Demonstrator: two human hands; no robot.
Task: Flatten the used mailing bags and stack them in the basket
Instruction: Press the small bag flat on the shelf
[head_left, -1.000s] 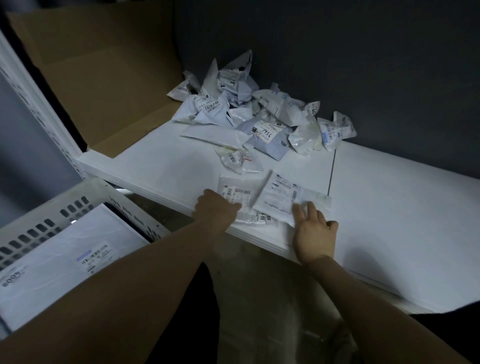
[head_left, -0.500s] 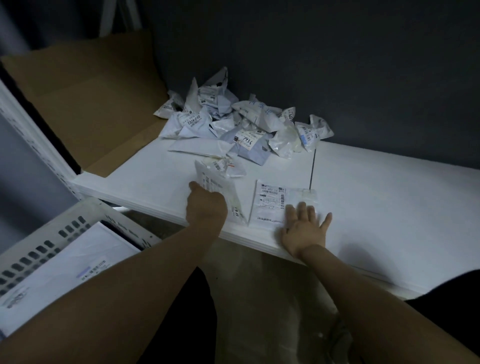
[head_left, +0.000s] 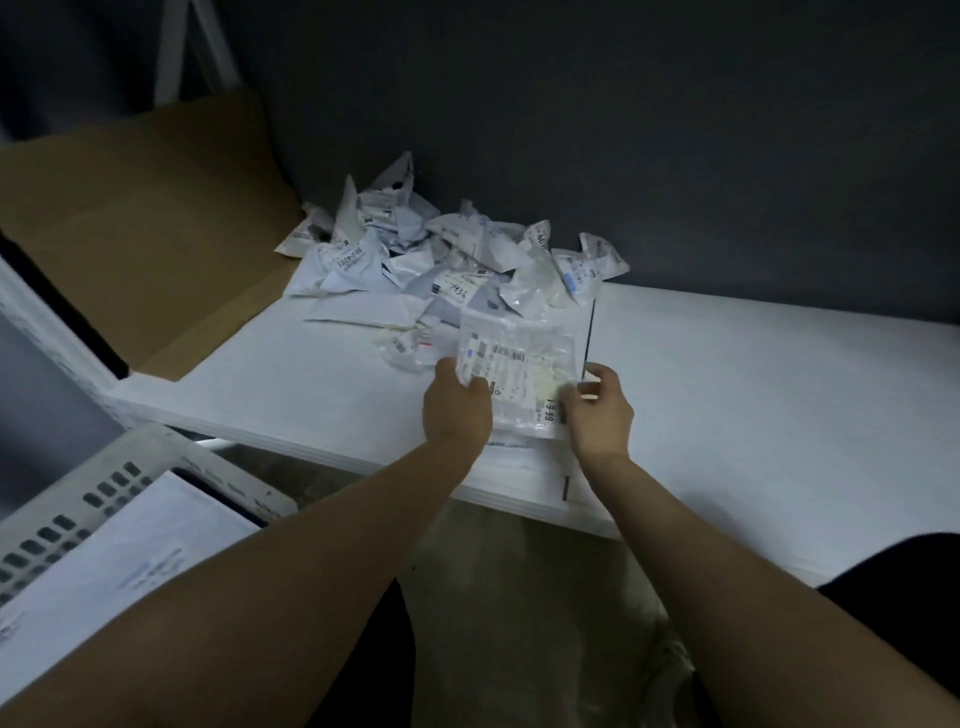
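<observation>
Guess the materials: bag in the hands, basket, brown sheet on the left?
Bag: thin plastic film, likely poly; semi-clear, glossy and crinkled, with paper-looking printed labels. Basket: rigid moulded plastic, matt off-white, with slotted walls. Brown sheet: probably cardboard; flat and dull, and a fold line shows.

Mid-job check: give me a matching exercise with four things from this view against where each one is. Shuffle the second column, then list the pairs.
Things
1. clear labelled bag
2. pile of crumpled bags
3. basket
4. cardboard sheet

Places
a. lower left, below the table's front edge, with a flat bag inside
b. at the back of the table, against the dark wall
c. held between the left hand and right hand
d. beyond the table's left end

Pairs: 1-c, 2-b, 3-a, 4-d
</observation>
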